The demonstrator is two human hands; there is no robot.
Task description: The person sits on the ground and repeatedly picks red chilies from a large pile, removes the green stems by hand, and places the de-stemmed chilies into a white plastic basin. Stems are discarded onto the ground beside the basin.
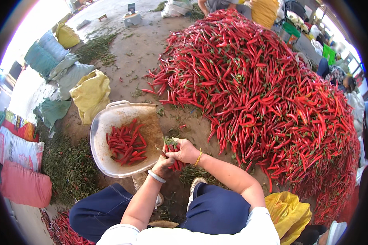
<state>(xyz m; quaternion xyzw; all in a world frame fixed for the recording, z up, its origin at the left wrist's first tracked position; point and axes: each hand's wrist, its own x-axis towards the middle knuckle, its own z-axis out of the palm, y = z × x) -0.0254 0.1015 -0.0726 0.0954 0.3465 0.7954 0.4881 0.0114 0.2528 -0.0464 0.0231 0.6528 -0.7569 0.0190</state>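
Both of my hands meet in front of my knees around a bunch of red chili peppers (177, 165). The green stems stick up above the fingers, and the pointed ends hang below. My right hand (187, 150) wraps the bunch from the right. Against its lower left side presses my left hand (163, 166), its fingers partly hidden. Just left of the hands stands a worn, whitish plastic scoop-shaped tub (100, 156) with brown stains inside. Loose red chili peppers (127, 144) lie in it, most without visible green stems.
A large heap of red chili peppers (248, 82) rises ahead and to the right. Stem and leaf litter (69, 165) covers the floor at left, near a yellow woven sack (92, 95) and other sacks. A yellow bag (286, 214) lies beside my right knee. Other people sit around the heap.
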